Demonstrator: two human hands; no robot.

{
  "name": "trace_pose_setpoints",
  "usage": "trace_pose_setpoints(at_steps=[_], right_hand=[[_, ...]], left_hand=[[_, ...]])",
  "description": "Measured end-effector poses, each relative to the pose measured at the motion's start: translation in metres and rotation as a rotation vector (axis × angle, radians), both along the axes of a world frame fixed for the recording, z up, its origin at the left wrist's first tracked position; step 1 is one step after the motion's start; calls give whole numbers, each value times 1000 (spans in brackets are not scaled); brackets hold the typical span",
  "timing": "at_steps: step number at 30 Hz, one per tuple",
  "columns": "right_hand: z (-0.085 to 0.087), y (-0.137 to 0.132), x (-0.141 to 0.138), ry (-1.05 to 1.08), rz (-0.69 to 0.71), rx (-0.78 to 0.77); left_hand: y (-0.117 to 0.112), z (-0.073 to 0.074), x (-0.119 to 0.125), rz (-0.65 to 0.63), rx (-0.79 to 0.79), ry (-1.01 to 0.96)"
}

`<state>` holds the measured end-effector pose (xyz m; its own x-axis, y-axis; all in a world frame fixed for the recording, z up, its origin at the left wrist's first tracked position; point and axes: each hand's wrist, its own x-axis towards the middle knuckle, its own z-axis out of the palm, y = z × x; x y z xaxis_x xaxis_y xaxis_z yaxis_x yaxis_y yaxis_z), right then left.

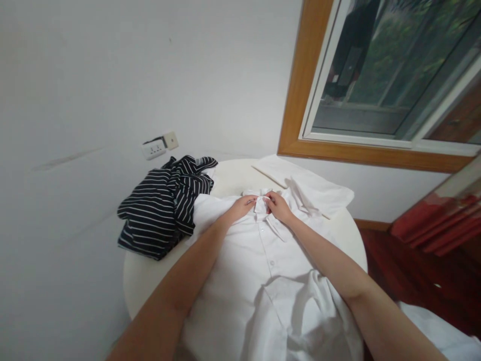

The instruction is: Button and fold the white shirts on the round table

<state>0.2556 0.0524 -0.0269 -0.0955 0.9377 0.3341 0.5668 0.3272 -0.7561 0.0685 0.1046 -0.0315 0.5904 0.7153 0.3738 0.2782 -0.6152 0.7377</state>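
Observation:
A white button-up shirt [240, 271] lies front up, its collar end away from me and its lower part bunched toward me. At the collar, white fabric ties [262, 206] form a loop, and one loose end trails down to the right. My left hand [242, 208] pinches the loop's left side, fingers closed. From the right, my right hand [278, 206] is closed on the other side of the same ties. Parts of the fingertips are hidden by the cloth.
The round white table [137, 281] stands against the wall. A black-and-white striped garment [158, 205] lies folded at the left. White cloth [319, 188] hangs past the table's back right edge. Beyond are a wall socket [154, 149], a wood-framed window [291, 120] and a red curtain [439, 220].

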Motion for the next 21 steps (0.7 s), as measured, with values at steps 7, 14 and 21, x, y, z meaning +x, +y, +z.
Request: trace_pose_setpoints(at_steps=[7,14,21], right_hand=[[1,0,-1,-90,-59,61],[4,-6,-5,-143,-83,132],[6,-8,-8,-242,-49,224]], left_hand=[[1,1,-3,-19,-32,-23],[-3,7,-1,13,-37,-18],[-5,9,0,92,54,0]])
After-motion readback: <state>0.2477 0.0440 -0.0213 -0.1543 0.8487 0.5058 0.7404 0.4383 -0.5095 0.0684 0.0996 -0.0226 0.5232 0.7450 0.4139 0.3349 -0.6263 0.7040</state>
